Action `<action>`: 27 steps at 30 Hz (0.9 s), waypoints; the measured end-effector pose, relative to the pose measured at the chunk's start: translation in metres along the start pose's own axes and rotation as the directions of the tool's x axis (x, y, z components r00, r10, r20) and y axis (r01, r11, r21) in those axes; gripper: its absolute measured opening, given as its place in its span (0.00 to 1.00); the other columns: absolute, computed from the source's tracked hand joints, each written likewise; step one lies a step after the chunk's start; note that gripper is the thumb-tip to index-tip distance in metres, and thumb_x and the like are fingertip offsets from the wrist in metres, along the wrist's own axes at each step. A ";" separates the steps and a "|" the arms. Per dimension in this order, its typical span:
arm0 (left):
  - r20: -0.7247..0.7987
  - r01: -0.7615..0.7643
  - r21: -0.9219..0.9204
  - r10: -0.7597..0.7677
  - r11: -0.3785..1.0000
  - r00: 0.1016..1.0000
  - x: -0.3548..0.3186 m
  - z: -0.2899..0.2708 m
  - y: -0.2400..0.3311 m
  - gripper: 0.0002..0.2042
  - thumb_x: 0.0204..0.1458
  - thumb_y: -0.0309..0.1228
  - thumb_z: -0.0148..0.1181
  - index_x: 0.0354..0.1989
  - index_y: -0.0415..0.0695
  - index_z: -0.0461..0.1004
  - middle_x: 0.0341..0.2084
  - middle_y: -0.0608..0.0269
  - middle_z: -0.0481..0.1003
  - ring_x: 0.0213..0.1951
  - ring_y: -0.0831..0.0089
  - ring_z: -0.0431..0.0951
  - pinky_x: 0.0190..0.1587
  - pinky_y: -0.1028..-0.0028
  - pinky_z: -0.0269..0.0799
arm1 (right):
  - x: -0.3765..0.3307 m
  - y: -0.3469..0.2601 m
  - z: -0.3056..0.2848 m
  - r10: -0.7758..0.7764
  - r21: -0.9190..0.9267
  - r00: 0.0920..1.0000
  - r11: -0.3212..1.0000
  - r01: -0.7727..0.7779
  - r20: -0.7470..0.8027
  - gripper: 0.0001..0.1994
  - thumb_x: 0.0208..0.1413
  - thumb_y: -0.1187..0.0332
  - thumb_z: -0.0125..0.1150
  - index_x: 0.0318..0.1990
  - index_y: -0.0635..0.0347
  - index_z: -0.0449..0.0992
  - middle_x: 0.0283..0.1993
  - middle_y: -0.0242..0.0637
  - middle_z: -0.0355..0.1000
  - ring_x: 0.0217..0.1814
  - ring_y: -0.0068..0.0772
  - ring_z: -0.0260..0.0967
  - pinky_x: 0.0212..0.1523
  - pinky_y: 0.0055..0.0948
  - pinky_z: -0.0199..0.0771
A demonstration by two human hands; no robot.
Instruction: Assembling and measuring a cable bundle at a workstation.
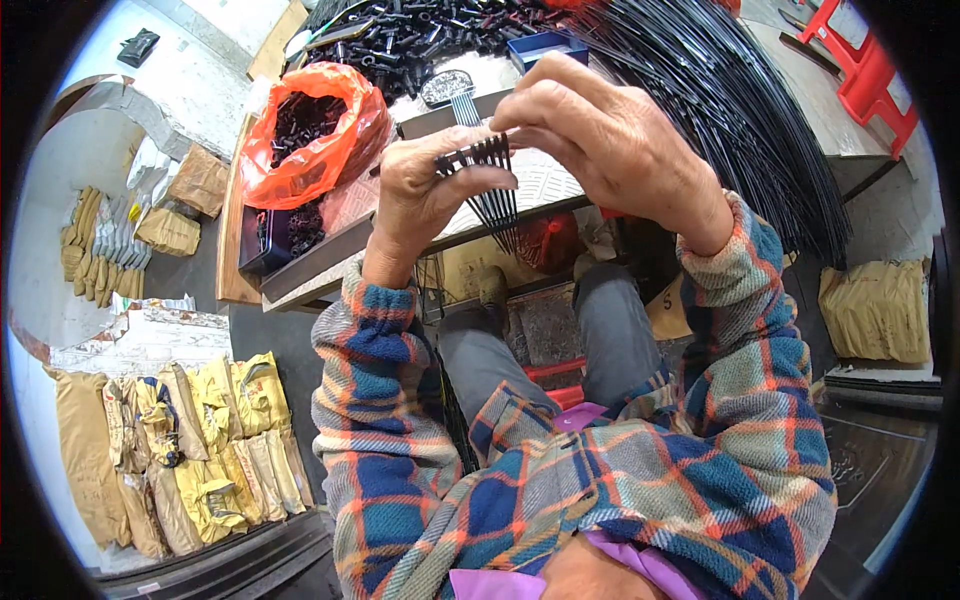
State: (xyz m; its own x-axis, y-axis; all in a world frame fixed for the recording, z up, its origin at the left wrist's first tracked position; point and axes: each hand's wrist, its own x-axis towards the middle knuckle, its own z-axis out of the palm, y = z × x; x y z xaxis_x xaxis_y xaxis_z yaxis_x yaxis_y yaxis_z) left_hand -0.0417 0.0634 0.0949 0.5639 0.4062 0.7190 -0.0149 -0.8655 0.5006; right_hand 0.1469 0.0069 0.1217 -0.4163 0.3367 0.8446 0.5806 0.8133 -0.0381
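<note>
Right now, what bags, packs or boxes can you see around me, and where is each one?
Orange bag: on the bench, upper left, open, full of black parts.
Blue box: bench top, small, rectangular.
Yellow-tan packs: floor, lower left, in rows.
Tan packs: floor, right, stacked.
Brown packs: floor, upper left.

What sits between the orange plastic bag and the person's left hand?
In the head view, the stretch between the orange plastic bag and the left hand holds only the bench top's pale patterned surface; its dark front edge runs just below.
</note>
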 end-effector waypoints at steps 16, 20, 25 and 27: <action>-0.013 -0.062 0.005 0.062 0.998 0.998 0.002 -0.001 0.003 0.15 0.35 0.34 0.66 0.29 0.37 0.75 0.22 0.61 0.75 0.24 0.73 0.76 0.26 0.78 0.69 | 0.003 -0.007 0.001 -0.055 -0.050 0.996 0.997 0.059 0.076 0.15 0.45 0.75 0.56 0.43 0.56 0.69 0.32 0.35 0.65 0.26 0.35 0.67 0.20 0.27 0.67; 0.007 -0.033 0.144 0.033 0.989 0.999 -0.007 0.001 -0.004 0.17 0.33 0.37 0.68 0.28 0.38 0.75 0.21 0.62 0.75 0.22 0.70 0.75 0.25 0.77 0.68 | 0.010 -0.018 0.007 0.008 -0.028 0.998 1.000 -0.006 0.059 0.14 0.42 0.74 0.56 0.40 0.55 0.69 0.33 0.34 0.65 0.25 0.33 0.67 0.21 0.28 0.67; 0.417 -0.082 0.660 -0.272 0.747 0.867 -0.035 0.017 -0.028 0.45 0.19 0.56 0.67 0.49 0.41 0.65 0.45 0.51 0.67 0.53 0.56 0.62 0.55 0.63 0.56 | 0.020 -0.010 0.010 -0.195 -0.139 0.977 0.969 0.206 0.088 0.10 0.42 0.69 0.57 0.35 0.55 0.70 0.31 0.31 0.65 0.24 0.31 0.67 0.22 0.27 0.66; 0.486 -0.021 0.674 -0.422 0.738 0.766 -0.058 0.028 -0.051 0.44 0.20 0.57 0.65 0.48 0.40 0.66 0.48 0.52 0.65 0.53 0.56 0.61 0.58 0.64 0.53 | 0.021 -0.016 0.001 -0.162 -0.146 0.976 0.972 0.183 0.149 0.07 0.41 0.68 0.58 0.30 0.54 0.71 0.28 0.29 0.64 0.23 0.30 0.66 0.21 0.27 0.65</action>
State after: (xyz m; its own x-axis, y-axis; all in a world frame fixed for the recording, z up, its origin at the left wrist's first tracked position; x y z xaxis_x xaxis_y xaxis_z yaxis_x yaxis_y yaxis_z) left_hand -0.0505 0.0761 0.0140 0.8392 0.5335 0.1053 0.5336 -0.8452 0.0295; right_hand 0.1286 0.0013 0.1393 -0.6042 0.2676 0.7506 0.5899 0.7834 0.1957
